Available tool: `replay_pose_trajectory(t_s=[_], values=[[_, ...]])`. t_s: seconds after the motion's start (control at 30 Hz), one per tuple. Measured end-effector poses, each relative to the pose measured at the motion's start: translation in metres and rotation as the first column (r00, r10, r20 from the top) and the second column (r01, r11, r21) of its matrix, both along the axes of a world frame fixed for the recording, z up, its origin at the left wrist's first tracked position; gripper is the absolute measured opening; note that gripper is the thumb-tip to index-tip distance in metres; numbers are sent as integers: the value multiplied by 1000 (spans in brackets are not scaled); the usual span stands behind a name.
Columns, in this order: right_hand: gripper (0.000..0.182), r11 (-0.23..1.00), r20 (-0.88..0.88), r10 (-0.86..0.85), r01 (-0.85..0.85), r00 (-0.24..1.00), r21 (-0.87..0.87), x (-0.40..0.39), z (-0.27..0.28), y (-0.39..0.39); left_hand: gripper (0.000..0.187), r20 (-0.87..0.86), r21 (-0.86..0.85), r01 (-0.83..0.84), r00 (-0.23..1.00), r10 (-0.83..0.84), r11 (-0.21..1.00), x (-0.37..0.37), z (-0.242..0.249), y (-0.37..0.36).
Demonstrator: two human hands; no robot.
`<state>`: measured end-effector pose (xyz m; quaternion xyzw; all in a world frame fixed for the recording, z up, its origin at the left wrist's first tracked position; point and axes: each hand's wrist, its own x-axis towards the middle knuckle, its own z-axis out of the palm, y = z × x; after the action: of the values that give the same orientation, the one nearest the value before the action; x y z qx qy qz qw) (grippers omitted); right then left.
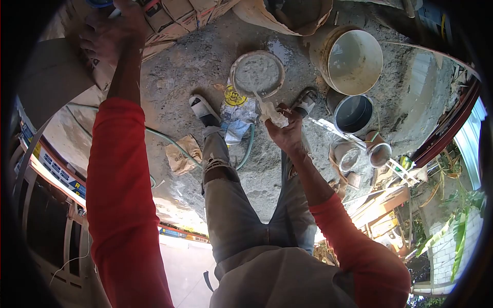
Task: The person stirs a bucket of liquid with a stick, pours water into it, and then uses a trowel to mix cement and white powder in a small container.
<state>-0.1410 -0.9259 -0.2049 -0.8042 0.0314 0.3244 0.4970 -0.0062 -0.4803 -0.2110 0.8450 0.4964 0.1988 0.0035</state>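
My left hand [110, 36] reaches to the upper left, its fingers curled beside a stack of boxes [174, 15]. A thin white piece [116, 13] shows at its thumb, and a blue round thing [99, 2] sits just beyond; I cannot tell what the hand grips. Closer to my body, my right hand [287, 131] is closed around a crumpled, whitish, mortar-smeared clump [275, 114]. A pale strip of the clump reaches up to the rim of a round basin [279, 84] filled with wet grey mortar [256, 72]. The basin stands on the ground between my feet.
A large white bucket [328, 64] and a dark-filled bucket [336, 115] stand at right, with smaller pots [380, 155] below. A sack [239, 108], brown paper [184, 155] and a green hose [177, 146] lie by my feet. A wide tub [246, 13] is at the top.
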Motion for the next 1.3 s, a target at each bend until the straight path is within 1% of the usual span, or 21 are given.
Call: replay_pose_trajectory(t_s=[0.1,0.2,0.27,0.33,0.4,0.47,0.53,0.57,0.6,0.67,0.77,0.87,0.9,0.93,0.97,1.07,1.1,1.17,1.2,1.23,1.3], values=[[17,1000,-12,-19,19,1000,15,12,9,-7,78,18,22,5,1000,-6,1000,3,0,-2],[21,998,205,-2,15,979,-61,59,29,-38,75,29,38,8,1000,-9,999,5,0,-3],[28,973,181,-194,213,964,-89,94,29,-78,82,-42,-47,-11,999,9,999,7,9,-6],[30,968,286,-193,229,938,-98,141,17,-118,86,-84,-94,-17,996,9,995,6,19,-9],[35,969,296,-188,226,936,-100,186,-27,-154,87,-97,-98,-8,995,-2,995,6,21,-11],[49,974,175,60,-19,983,-228,231,-87,-193,86,-149,-13,7,989,-9,1000,4,15,-4],[63,828,240,400,-236,885,-508,258,-171,-223,84,-211,85,35,977,-16,996,-2,5,18],[67,774,227,455,-258,861,-578,269,-221,-239,82,-245,140,55,969,-19,989,-6,-2,38],[72,714,203,509,-279,836,-643,271,-271,-256,81,-248,115,2,968,26,993,-6,-2,50],[79,637,92,557,-354,825,-685,270,-325,-259,80,-264,109,-70,960,96,992,-4,-7,74],[81,576,-126,570,-505,812,-642,288,-362,-251,80,-279,137,-50,956,87,989,-7,-13,87],[75,391,-144,763,-627,630,-674,292,-436,-281,79,-291,165,-28,954,75,986,-11,-15,92],[73,362,-115,812,-649,572,-669,291,-441,-284,79,-296,170,-25,952,75,985,-11,-16,92],[67,537,-154,625,-565,765,-627,284,-425,-280,79,-301,176,-25,951,78,984,-12,-16,91],[60,691,-167,386,-404,907,-599,276,-387,-260,79,-300,172,-35,950,86,984,-13,-20,92],[50,863,-68,174,-186,982,-470,261,-301,-251,79,-290,167,-67,950,114,984,-13,-19,85],[45,888,57,186,-143,981,-436,250,-261,-243,79,-285,157,-73,951,116,985,-11,-18,78],[36,939,104,133,-92,986,-330,229,-184,-236,80,-194,67,-74,977,86,995,-4,-6,42],[33,962,23,79,-70,997,-265,221,-152,-234,81,-151,24,-69,986,72,997,-2,-1,23],[31,980,116,108,-86,987,-181,209,-106,-218,82,-127,15,-37,991,39,999,-3,2,18],[30,993,136,91,-80,986,-87,183,-24,-171,84,-86,-8,11,996,-11,1000,-4,3,11]])
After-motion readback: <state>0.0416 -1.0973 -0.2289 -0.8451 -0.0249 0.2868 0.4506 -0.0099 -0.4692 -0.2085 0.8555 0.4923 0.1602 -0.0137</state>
